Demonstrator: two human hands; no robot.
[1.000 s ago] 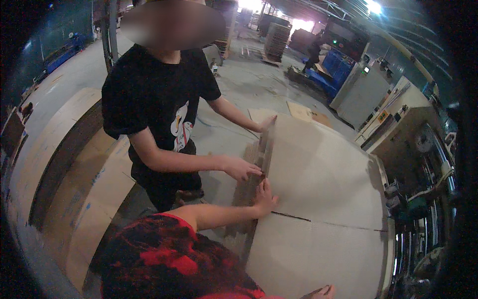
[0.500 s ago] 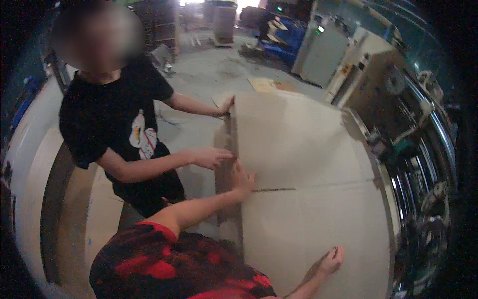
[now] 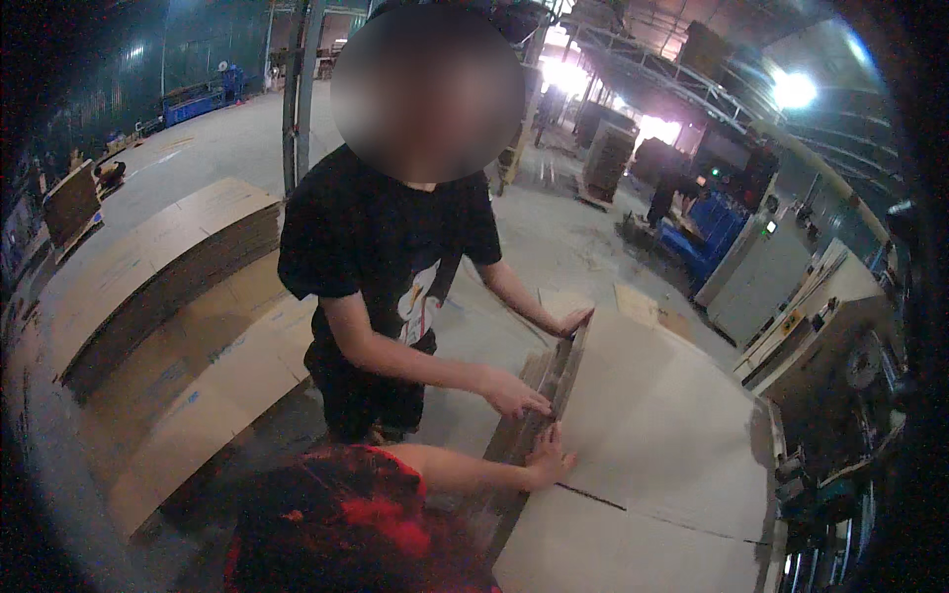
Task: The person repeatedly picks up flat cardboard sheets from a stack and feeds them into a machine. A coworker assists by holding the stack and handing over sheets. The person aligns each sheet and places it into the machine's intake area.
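Observation:
A large flat cardboard sheet (image 3: 672,425), with a dark slot and a crease running across it, tops a stack in front of me. At its left edge lies my left hand (image 3: 549,461), fingers apart and the thumb over the top face; it grips nothing that I can see. My right hand is out of the picture. Opposite, a co-worker in a black T-shirt (image 3: 366,237) has one hand (image 3: 516,394) on the same edge, just beyond mine. The co-worker's other hand (image 3: 573,321) rests at the far corner of the sheet.
Stacked cardboard sheets (image 3: 168,267) stand on the left, behind the co-worker. A machine with rollers (image 3: 860,385) borders the sheet's right side. Farther back are a grey cabinet (image 3: 756,287), a blue machine (image 3: 707,232) and a metal post (image 3: 300,99).
My view has tilted up and turned left, so more of the hall shows. My right hand, over the sheet before, has left the picture. My left hand stays at the sheet's edge.

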